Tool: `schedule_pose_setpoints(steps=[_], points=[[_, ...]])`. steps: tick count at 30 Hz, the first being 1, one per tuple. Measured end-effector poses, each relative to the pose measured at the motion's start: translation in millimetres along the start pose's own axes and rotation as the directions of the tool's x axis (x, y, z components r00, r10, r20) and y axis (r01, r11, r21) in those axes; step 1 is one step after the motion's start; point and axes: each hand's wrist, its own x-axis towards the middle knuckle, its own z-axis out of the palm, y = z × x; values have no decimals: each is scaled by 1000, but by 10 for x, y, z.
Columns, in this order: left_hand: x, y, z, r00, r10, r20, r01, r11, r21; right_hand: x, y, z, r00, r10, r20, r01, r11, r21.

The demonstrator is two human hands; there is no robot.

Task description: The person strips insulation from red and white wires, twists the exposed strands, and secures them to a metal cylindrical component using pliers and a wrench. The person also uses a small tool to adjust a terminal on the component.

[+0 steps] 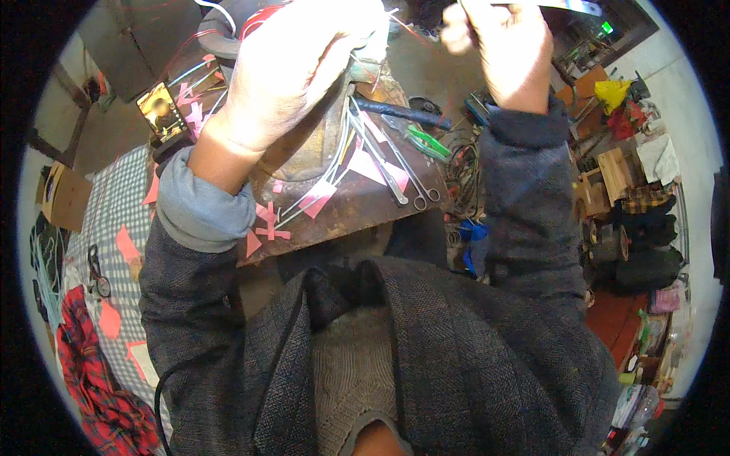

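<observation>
My left hand (312,68) is at the top of the view, over the small worktable (327,228). Strong light washes it out; its fingers are curled and pressed together, and what they hold is lost in glare. Thin red wires (262,17) show beside it. Farther right, my right hand (509,49) is raised with fingers bent around a long, flat, pale metal strip (574,6) that runs off to the right. Below the left hand lie thin pale rods (334,163), metal scissors (422,199), pink paper pieces (369,165) and a dark wrapped bar (403,112).
A green-handled tool (427,143) lies near the table's right edge, beside tangled wires (464,163) on the floor. Left are a lit screen (161,112), a checked cloth (114,205), eyeglasses (97,275) and a red plaid cloth (91,365). Boxes and bags line the right wall.
</observation>
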Motion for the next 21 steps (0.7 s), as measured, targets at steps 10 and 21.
schedule_pose_setpoints(steps=[10, 21], points=[[178, -11, -306, 909, -225, 351, 319, 918, -237, 143, -455, -446, 953, 143, 266, -13, 899, -437], [154, -122, -404, 715, -340, 611, 665, 599, -445, 274, 276, -115, 651, -130, 748, 293, 952, -90]])
